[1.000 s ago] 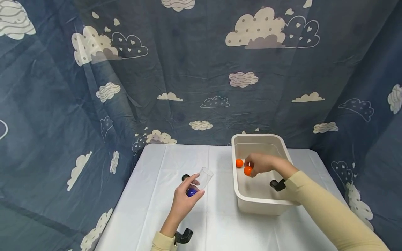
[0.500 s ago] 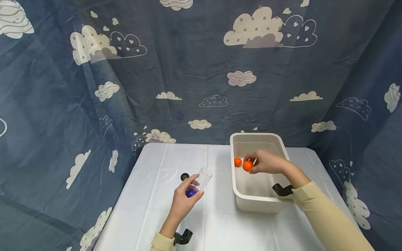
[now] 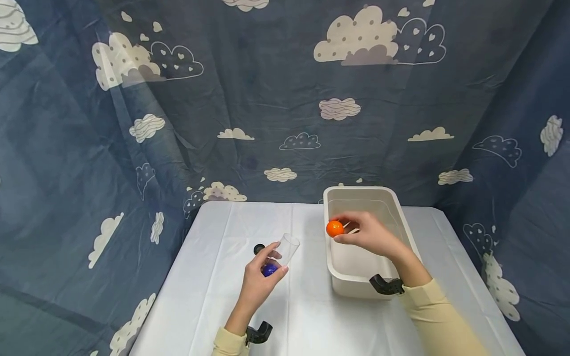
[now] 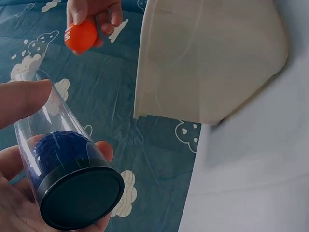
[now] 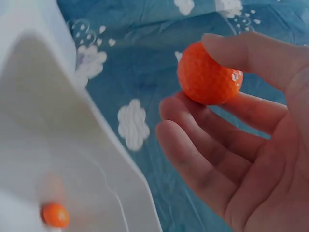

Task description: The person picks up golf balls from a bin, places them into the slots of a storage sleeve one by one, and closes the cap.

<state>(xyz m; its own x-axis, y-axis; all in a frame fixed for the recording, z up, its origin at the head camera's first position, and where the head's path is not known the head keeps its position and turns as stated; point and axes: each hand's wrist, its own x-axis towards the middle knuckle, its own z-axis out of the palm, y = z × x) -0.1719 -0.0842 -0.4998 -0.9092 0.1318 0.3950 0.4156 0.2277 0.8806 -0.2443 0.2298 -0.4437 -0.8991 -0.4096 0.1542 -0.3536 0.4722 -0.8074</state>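
Note:
My left hand [image 3: 259,286] grips a clear plastic tube [image 3: 290,245] that tilts to the right, its open mouth uppermost. Inside, at the bottom, sits a blue golf ball [image 4: 63,150], and a black cap [image 4: 83,199] closes that lower end. Between thumb and fingertips my right hand [image 3: 374,240] pinches an orange golf ball [image 5: 207,75], raised over the left rim of a beige bin [image 3: 356,288]. A second orange ball [image 5: 56,215] lies on the bin's floor; in the head view it is hidden.
A small round black cap [image 3: 259,248] lies on the white-covered table [image 3: 222,257] just beyond my left fingers. The bin's high walls stand on the right half of the table. Dark blue cloud-print cloth [image 3: 267,99] hangs behind and at both sides.
My right hand has lifted the orange golf ball from inside the bin and carried it left to the bin's rim. The left hand holds the tube almost in place.

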